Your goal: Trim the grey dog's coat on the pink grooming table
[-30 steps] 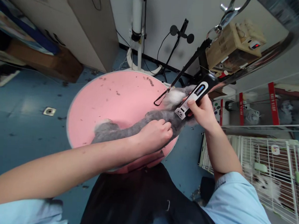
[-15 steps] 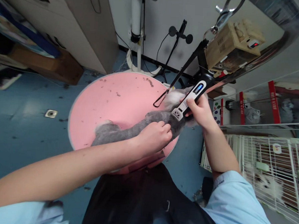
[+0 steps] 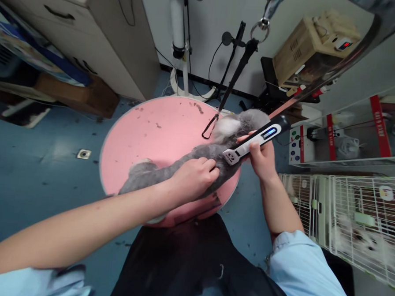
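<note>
A small grey dog [image 3: 170, 171] lies stretched across a round pink grooming table [image 3: 159, 128], its head [image 3: 243, 119] at the right rim, held by a black leash loop [image 3: 209, 130]. My left hand [image 3: 194, 178] grips the dog's body near the middle. My right hand [image 3: 261, 158] holds a black-and-white electric clipper [image 3: 252, 142], its blade end pressed against the fur near the neck and shoulder.
A metal grooming arm [image 3: 337, 62] rises at the right with a leash strap [image 3: 236, 75] hanging from it. A white wire cage [image 3: 356, 218] stands at the right, a cabinet [image 3: 104, 32] at the back left. Hair clippings dot the blue floor [image 3: 34, 166].
The view has shifted, so the table sits a little further right and lower. The clipper has tilted flatter and its blade slid slightly left along the dog's body. My left hand keeps its grip.
</note>
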